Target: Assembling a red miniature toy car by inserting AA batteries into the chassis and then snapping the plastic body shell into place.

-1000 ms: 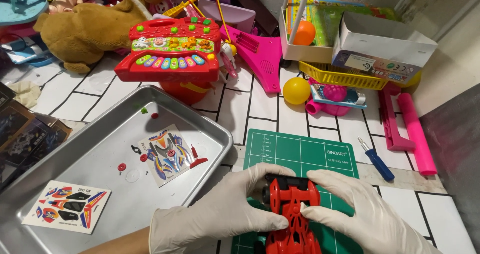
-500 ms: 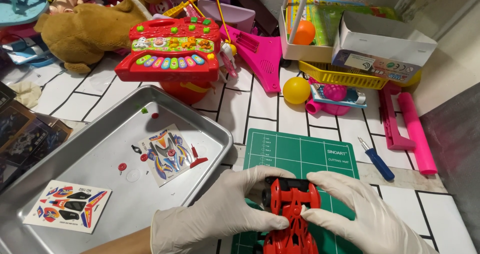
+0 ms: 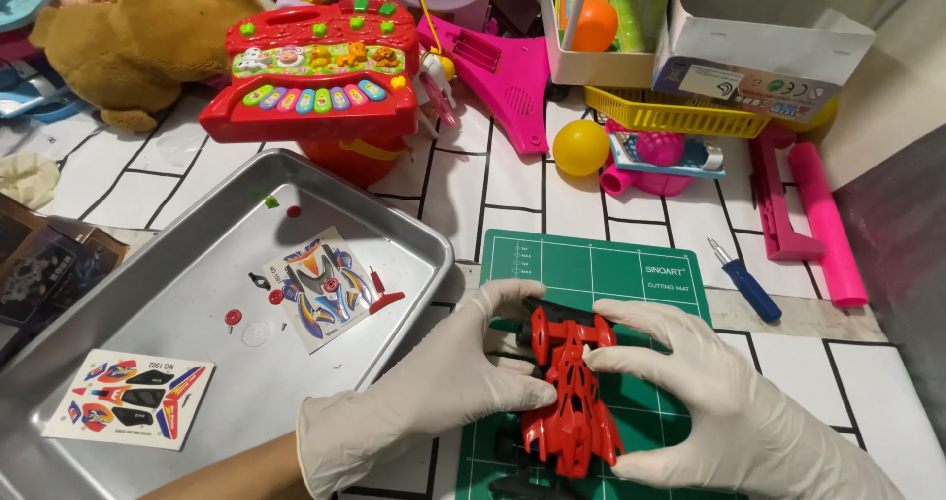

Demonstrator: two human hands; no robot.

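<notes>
Both my hands wear white gloves and grip a red toy race car body [image 3: 572,392] over a green cutting mat [image 3: 601,273]. My left hand [image 3: 443,382] clasps the car's left side, thumb near the front. On the car's right side sits my right hand [image 3: 709,401], fingers curled over its edge. Black parts of the car show under the red shell at the mat's near edge.
A metal tray [image 3: 128,293] at left holds two sticker sheets [image 3: 325,283] and small red parts. Behind stand a red toy keyboard [image 3: 315,66], a plush toy [image 3: 128,47], a pink toy guitar [image 3: 503,66], a yellow ball [image 3: 579,147], boxes and a blue screwdriver [image 3: 746,281].
The car has shifted slightly and tilted in my hands; my fingers have adjusted their grip on it. Everything else stays put.
</notes>
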